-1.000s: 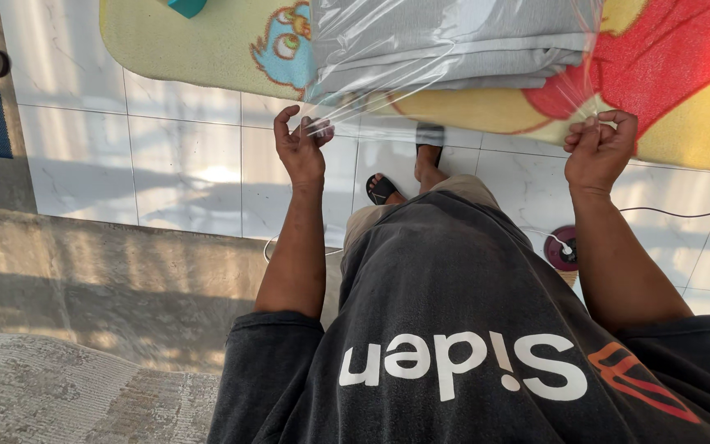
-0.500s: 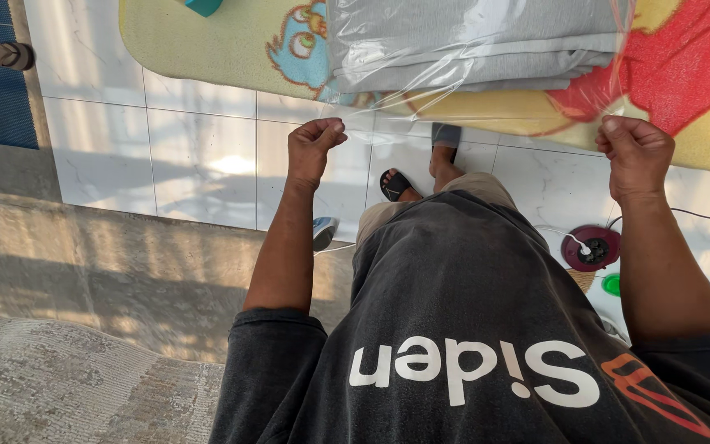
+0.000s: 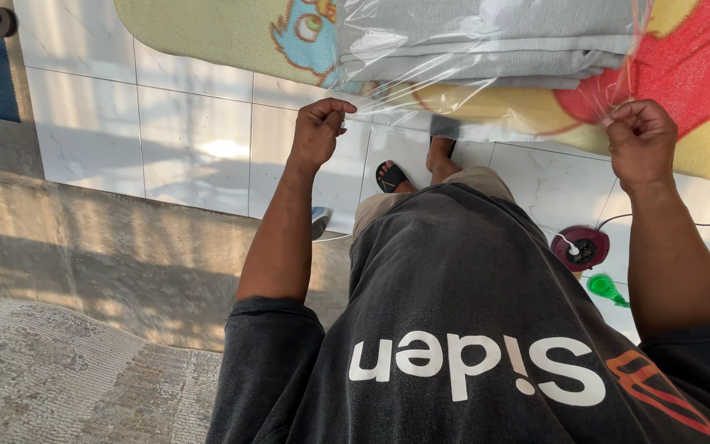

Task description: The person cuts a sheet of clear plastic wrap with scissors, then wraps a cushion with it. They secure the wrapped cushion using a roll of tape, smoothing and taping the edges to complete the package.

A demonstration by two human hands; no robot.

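Your left hand and right hand, well apart, each pinch the bag edge. Keep both grips level so the grey cloth stays flat.

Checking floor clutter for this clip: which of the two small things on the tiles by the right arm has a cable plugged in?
The round maroon one, holding a white plug; the green one below has none.

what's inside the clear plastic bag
Folded grey cloth fills the clear plastic bag, which both hands pinch at its open edge. How many pieces are stacked cannot be seen.
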